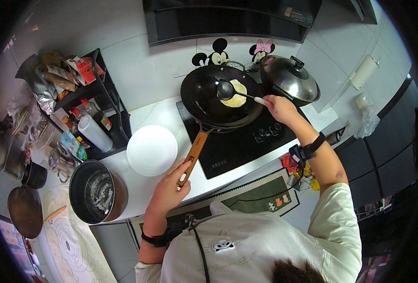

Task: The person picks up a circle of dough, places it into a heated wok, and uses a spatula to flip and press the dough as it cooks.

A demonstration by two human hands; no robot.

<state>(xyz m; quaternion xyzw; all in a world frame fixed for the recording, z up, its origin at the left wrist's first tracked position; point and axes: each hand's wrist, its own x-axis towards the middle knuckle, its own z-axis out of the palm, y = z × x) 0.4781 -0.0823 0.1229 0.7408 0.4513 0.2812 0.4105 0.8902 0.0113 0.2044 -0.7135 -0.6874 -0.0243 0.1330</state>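
My left hand [171, 183] grips the brown wooden handle [196, 152] of a black wok [199, 92], which sits on a black glass cooktop [226, 152]. Inside the wok lies a pale yellow flat pancake or flatbread [238, 97]. In my right hand [278, 108] is the white handle end of a black ladle [225, 90]. The ladle's bowl is over the left edge of the pancake and hides part of it; whether it touches cannot be told. A white plate [152, 150] stands on the counter, left of the cooktop.
A lidded metal pot [289, 79] stands right of the wok, close to its rim. A deep dark pot [97, 192] with white residue sits at the counter's left. Behind it are a black rack [118, 116] with bottles and a printed mat [72, 244]. A range hood [230, 23] hangs above.
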